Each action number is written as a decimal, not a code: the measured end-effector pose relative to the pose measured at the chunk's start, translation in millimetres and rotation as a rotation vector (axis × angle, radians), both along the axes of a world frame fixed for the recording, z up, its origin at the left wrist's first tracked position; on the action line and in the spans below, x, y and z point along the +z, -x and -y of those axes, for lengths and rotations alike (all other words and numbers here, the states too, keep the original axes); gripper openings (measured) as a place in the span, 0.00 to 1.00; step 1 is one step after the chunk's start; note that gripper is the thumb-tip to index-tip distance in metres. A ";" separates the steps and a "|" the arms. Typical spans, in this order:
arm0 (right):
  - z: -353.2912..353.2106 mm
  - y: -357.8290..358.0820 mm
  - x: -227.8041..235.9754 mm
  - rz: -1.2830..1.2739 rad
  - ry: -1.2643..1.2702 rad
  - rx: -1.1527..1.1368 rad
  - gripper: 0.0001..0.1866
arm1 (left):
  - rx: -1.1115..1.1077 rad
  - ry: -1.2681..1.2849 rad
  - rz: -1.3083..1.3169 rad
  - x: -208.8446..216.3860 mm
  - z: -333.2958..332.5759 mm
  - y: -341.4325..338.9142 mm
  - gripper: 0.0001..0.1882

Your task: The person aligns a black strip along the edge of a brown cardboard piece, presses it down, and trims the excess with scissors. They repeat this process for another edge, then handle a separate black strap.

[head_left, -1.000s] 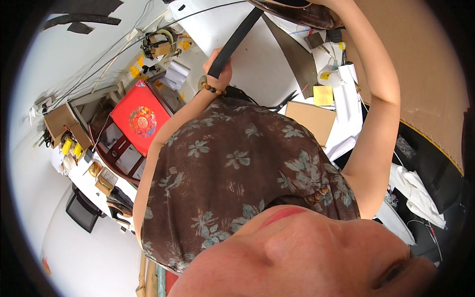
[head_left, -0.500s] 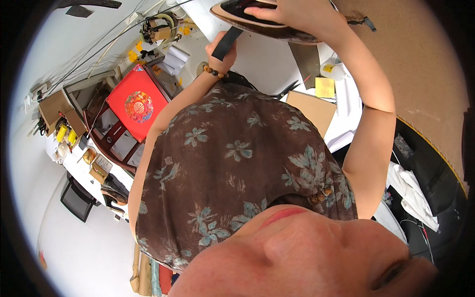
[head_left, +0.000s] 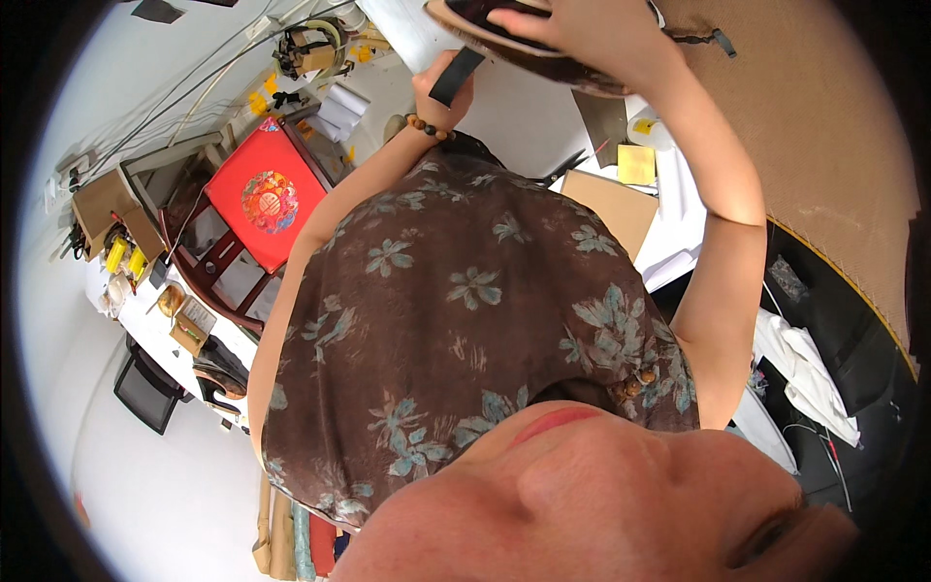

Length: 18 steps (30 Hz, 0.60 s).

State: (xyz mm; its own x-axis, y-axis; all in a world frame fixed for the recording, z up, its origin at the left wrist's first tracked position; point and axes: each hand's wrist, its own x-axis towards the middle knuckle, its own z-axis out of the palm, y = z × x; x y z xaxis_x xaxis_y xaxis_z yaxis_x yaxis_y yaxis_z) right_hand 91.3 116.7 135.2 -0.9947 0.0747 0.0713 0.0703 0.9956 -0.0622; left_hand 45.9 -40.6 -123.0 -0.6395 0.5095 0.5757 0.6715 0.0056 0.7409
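Observation:
My right hand (head_left: 621, 41) grips a pointed shoe (head_left: 548, 64) at the top of the view, its upper dark and glossy with a beige edge. The fingers reach over the shoe's opening, and part of the shoe runs out of the picture. To its left, my left hand (head_left: 446, 109) is closed around a flat black strip (head_left: 458, 76) whose end sticks out toward the shoe. Whether the strip touches the shoe I cannot tell. A beaded bracelet (head_left: 429, 127) circles my left wrist.
Below the hands is a white worktop (head_left: 538, 121) with scissors (head_left: 564, 171), a yellow note pad (head_left: 636, 165) and a brown board (head_left: 609, 209). A red cushioned chair (head_left: 267, 199) stands at the left. Brown sheet material (head_left: 824, 145) spreads at the right, by a white cloth (head_left: 810, 378).
The shoe in my right hand has shifted slightly right and down. My left hand, with the black strip, has moved a little up and to the right.

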 end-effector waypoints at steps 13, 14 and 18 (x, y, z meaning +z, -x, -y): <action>8.2 -6.2 2.2 0.012 0.132 0.070 0.20 | 0.009 0.007 -0.061 0.4 0.4 -0.9 0.10; 7.0 -5.6 1.5 0.000 0.133 0.064 0.20 | 0.003 0.009 -0.048 -0.1 0.8 -0.6 0.10; -28.7 -5.8 5.4 -0.003 0.083 -0.076 0.21 | -0.065 0.013 0.128 6.7 -5.9 -6.4 0.09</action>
State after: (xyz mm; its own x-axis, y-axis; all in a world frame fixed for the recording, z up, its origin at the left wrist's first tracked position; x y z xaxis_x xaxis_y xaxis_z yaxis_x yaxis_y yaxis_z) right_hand 97.1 145.4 140.5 -0.9858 0.1552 0.0649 0.1446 0.9789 -0.1442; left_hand 52.3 -34.7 -116.4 -0.6728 0.5587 0.4849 0.5710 -0.0246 0.8206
